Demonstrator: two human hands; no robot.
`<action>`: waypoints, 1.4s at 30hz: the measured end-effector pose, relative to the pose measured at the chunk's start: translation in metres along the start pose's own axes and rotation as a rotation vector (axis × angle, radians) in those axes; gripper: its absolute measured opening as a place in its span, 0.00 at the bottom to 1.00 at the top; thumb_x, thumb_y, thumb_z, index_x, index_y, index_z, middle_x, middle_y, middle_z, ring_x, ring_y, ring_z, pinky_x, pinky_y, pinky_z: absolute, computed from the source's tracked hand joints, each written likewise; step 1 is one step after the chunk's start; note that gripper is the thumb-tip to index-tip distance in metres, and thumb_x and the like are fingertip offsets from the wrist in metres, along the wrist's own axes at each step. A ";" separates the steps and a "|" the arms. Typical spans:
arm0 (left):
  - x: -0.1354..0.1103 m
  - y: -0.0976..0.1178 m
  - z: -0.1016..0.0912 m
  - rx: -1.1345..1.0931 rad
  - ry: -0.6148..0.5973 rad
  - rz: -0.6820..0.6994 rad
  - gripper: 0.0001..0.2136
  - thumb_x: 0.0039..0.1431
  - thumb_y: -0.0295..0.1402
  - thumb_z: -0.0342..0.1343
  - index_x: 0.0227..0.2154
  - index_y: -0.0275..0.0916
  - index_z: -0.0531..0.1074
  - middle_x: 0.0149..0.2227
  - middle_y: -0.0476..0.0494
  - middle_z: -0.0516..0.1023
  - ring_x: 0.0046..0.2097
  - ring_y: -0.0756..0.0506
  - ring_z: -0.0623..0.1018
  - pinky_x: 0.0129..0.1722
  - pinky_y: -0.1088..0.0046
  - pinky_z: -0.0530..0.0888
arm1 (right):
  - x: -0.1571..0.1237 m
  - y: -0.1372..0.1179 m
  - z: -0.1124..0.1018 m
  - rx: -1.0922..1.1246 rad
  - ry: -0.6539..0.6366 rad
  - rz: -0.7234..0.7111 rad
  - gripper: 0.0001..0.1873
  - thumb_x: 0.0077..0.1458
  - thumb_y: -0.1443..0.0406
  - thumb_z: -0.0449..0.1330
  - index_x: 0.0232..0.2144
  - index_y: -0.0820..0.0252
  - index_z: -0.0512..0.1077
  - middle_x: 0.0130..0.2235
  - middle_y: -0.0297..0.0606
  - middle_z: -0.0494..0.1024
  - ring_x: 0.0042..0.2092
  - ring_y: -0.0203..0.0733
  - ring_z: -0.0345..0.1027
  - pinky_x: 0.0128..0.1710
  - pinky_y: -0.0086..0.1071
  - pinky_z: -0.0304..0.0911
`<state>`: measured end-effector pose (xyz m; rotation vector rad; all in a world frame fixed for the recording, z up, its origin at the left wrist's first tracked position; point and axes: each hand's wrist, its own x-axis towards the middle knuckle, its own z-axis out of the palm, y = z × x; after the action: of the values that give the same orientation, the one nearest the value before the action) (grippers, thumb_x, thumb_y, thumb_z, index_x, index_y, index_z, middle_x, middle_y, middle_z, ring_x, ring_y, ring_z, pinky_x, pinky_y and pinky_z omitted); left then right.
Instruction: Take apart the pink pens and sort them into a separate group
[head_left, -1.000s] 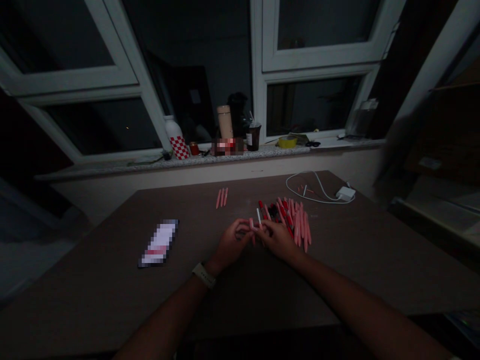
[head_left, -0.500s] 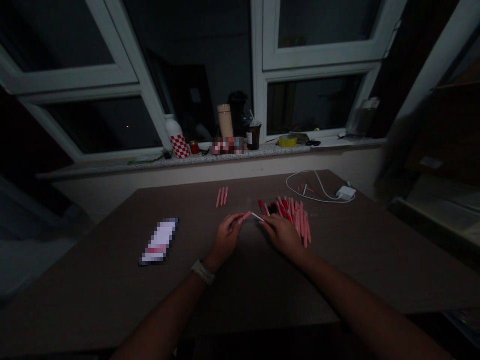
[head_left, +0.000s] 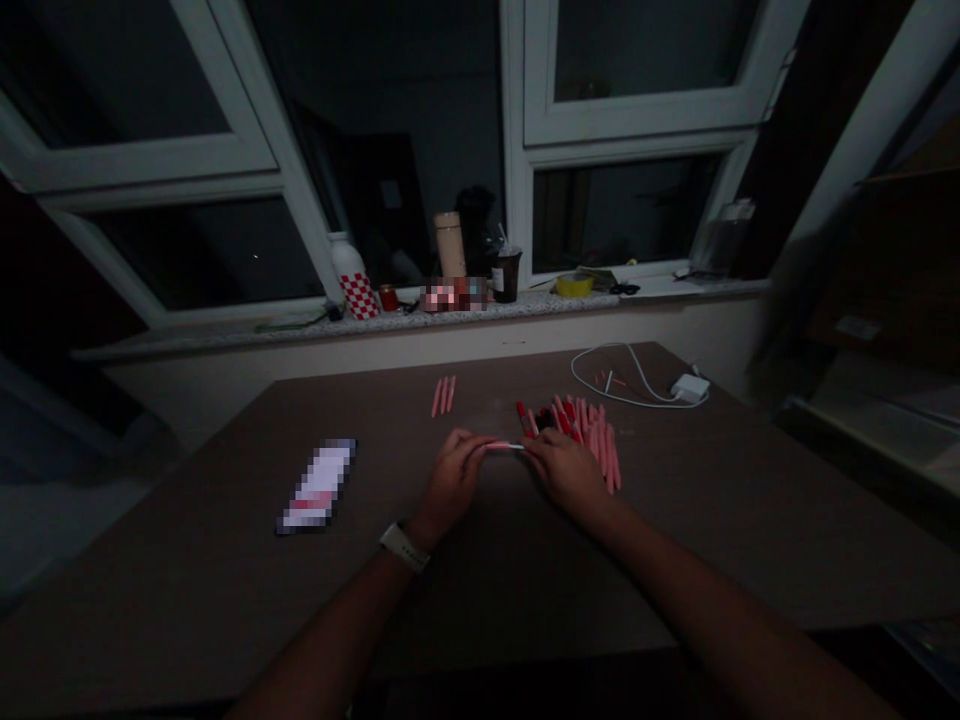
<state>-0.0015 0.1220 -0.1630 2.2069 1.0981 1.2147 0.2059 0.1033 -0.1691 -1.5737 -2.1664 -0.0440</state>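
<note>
Over the middle of the table, my left hand point(head_left: 452, 478) pinches a slim pink pen barrel point(head_left: 495, 445). From the other side my right hand point(head_left: 568, 470) grips a thin white pen refill point(head_left: 516, 447). The two pieces lie in one line, end to end; whether the refill's tip is inside the barrel is too small to tell. Just beyond my right hand is a heap of pink pens point(head_left: 606, 450), with some red and black pieces among them. Three pink pens point(head_left: 443, 396) lie side by side farther back, beyond my left hand.
A phone point(head_left: 318, 486) lies on the left of the table point(head_left: 225, 560). A white charger point(head_left: 689, 388) with its looped cable and a few small pieces point(head_left: 609, 380) sit at the back right. Along the windowsill stand a checkered bottle point(head_left: 354, 280), a tumbler point(head_left: 450, 245), a drink cup point(head_left: 506, 275) and yellow tape point(head_left: 574, 286).
The pink barrel has tipped from slanted to nearly level. The white refill has come into line with it, and less of the refill shows. Both hands stay in about the same place.
</note>
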 end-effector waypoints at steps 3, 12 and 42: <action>-0.002 -0.001 0.001 0.036 -0.098 0.037 0.14 0.67 0.35 0.45 0.45 0.42 0.76 0.40 0.41 0.73 0.45 0.44 0.73 0.47 0.67 0.69 | 0.000 -0.003 0.000 -0.015 -0.027 -0.037 0.15 0.64 0.61 0.52 0.49 0.51 0.74 0.40 0.43 0.77 0.42 0.45 0.71 0.36 0.31 0.60; -0.002 -0.010 0.000 -0.077 -0.080 -0.086 0.09 0.59 0.37 0.56 0.40 0.40 0.75 0.40 0.43 0.79 0.42 0.43 0.76 0.43 0.69 0.71 | -0.004 -0.002 0.001 0.018 -0.026 -0.026 0.14 0.61 0.56 0.56 0.43 0.55 0.76 0.37 0.43 0.78 0.39 0.45 0.72 0.35 0.31 0.58; 0.002 -0.011 -0.003 -0.122 -0.079 -0.200 0.13 0.59 0.43 0.54 0.33 0.37 0.73 0.30 0.47 0.77 0.32 0.48 0.74 0.32 0.76 0.68 | -0.003 -0.004 0.007 0.320 -0.034 -0.071 0.15 0.61 0.55 0.56 0.36 0.55 0.78 0.32 0.36 0.81 0.33 0.40 0.73 0.30 0.28 0.55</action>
<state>-0.0085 0.1300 -0.1668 1.9839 1.1498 1.0707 0.2008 0.1012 -0.1758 -1.3245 -2.1285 0.2940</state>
